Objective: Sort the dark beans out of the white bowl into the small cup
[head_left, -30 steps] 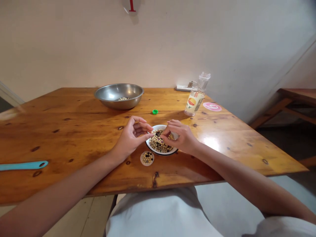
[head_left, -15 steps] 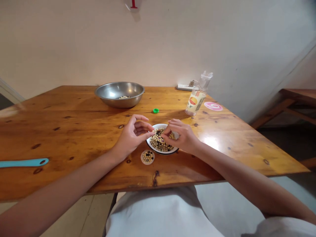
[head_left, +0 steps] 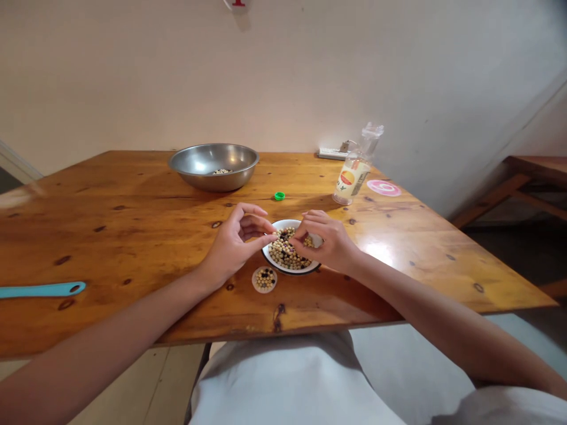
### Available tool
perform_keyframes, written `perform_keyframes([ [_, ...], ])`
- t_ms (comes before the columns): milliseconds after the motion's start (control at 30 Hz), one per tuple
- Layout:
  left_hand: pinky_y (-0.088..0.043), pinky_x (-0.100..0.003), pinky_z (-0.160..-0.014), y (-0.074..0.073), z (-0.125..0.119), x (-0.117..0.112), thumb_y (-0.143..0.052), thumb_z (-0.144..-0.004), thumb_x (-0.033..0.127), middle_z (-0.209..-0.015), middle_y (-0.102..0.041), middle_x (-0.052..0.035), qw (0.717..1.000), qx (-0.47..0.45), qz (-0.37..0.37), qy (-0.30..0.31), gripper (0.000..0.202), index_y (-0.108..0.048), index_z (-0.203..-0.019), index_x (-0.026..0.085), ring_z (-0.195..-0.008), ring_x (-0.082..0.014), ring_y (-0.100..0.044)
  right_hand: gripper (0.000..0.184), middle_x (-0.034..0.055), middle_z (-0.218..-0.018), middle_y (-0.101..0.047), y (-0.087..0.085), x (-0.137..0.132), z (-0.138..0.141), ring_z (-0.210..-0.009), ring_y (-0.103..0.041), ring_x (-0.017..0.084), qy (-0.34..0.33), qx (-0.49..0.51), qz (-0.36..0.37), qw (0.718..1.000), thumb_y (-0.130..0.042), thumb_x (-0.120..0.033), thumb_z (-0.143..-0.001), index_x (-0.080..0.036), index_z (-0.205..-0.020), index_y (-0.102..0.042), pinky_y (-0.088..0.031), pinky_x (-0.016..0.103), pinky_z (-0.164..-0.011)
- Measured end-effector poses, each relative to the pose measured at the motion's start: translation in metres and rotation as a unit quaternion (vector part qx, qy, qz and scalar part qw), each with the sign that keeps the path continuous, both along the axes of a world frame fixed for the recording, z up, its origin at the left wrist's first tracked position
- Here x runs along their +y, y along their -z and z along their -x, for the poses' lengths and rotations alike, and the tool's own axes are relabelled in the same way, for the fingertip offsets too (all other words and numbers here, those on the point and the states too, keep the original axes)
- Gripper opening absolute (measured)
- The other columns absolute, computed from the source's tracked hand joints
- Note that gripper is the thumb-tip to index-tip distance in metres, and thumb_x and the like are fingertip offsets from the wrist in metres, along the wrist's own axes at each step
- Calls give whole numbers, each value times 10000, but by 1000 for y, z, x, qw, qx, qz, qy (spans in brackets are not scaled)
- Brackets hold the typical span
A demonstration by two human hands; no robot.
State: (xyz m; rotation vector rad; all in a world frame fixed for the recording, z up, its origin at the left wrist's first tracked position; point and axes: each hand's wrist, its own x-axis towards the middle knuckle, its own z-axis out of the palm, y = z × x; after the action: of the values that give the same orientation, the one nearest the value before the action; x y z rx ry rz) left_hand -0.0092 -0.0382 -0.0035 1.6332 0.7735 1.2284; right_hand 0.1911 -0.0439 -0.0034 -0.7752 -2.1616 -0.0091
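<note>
A small white bowl [head_left: 269,258] full of tan and dark beans sits on the wooden table [head_left: 133,236] in front of me. My left hand [head_left: 237,242] rests at the bowl's left rim, thumb and forefinger pinched together over the beans. From the right, my right hand [head_left: 325,242] reaches over the bowl with its fingertips pinched down among the beans. What either pinch holds is too small to make out. A small round lid [head_left: 264,279] with a few beans in it lies just in front of the bowl.
A steel bowl [head_left: 214,167] with a few beans stands at the back. A green cap [head_left: 279,196], a clear plastic bottle [head_left: 354,171], a pink disc [head_left: 383,188] and a white power strip [head_left: 332,154] lie towards the back right. A blue handle [head_left: 42,289] lies at the left.
Both hands stay pinched at the bowl with only slight finger movement. The view has tilted a little, so everything sits slightly higher in the picture.
</note>
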Motion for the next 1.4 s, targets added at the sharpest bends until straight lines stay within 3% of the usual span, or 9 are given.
perform_keyframes([
  [633,-505,-258,-757,2,0,2,-731,-682,177,-759,-647,31,1000,11,-28,7,337,-472,-897,198,-758,-120,-636,202,-4,-585,-623,-3,-3,1,-585,-521,136,-3,-21,-27,999,-595,-200,-806,-190,-616,-524,-428,316,-735],
  [900,-526,-254,-718,5,1,-2,-706,-726,208,-784,-672,10,991,101,-83,38,274,-506,-912,190,-753,-137,-659,190,12,-641,-644,-1,-3,3,-633,-547,140,-52,-24,-14,998,-579,-262,-866,-176,-697,-581,-413,306,-714],
  [1033,-508,-229,-702,-2,2,-10,-700,-739,219,-773,-675,12,973,176,-149,-19,186,-542,-830,184,-738,-131,-662,182,32,-687,-666,-1,-2,4,-656,-566,146,-59,-20,25,998,-572,-282,-878,-161,-751,-621,-411,296,-693],
  [1167,-478,-189,-642,-6,2,-15,-704,-740,224,-734,-659,44,937,236,-246,-73,160,-552,-779,193,-688,-103,-636,172,42,-728,-684,0,-1,4,-675,-587,151,-63,-26,57,996,-587,-307,-869,-163,-798,-648,-417,291,-682],
  [1300,-466,-177,-641,-7,2,-16,-679,-749,150,-721,-639,56,912,249,-316,-77,146,-543,-771,199,-668,-90,-618,156,28,-698,-677,-1,-2,5,-662,-581,143,-80,-2,74,994,-604,-293,-857,-173,-766,-648,-423,275,-659],
  [1400,-469,-192,-643,-10,3,-16,-675,-749,148,-727,-651,53,910,251,-322,-75,145,-546,-781,206,-664,-101,-624,111,17,-679,-654,-7,-5,3,-647,-572,136,-57,19,85,995,-625,-257,-836,-175,-762,-637,-423,266,-647],
])
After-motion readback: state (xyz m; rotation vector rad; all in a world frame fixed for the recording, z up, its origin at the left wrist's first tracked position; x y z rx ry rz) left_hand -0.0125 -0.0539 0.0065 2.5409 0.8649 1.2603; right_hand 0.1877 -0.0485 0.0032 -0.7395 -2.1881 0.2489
